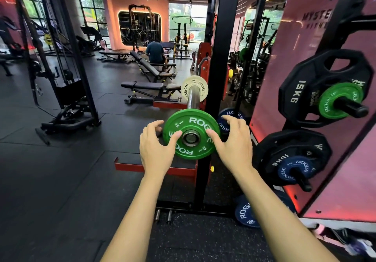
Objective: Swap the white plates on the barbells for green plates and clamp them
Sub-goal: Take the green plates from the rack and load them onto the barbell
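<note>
Where benches stand, black gym floor [61,170]

Both hands on the green plate [191,134] at the near end of the bar [191,97] — left hand [156,149] curled round its left edge, right hand [234,143] round its right, thumbs pressed on the face. Further up the bar, a white plate [195,88]. On the right — storage pegs carrying black plates [301,90], another green one [340,100], a blue one [295,171].

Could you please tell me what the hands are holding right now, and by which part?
Both hands hold the green plate on the barbell: left hand at its left edge, right hand at its right edge, thumbs on the face.
</note>
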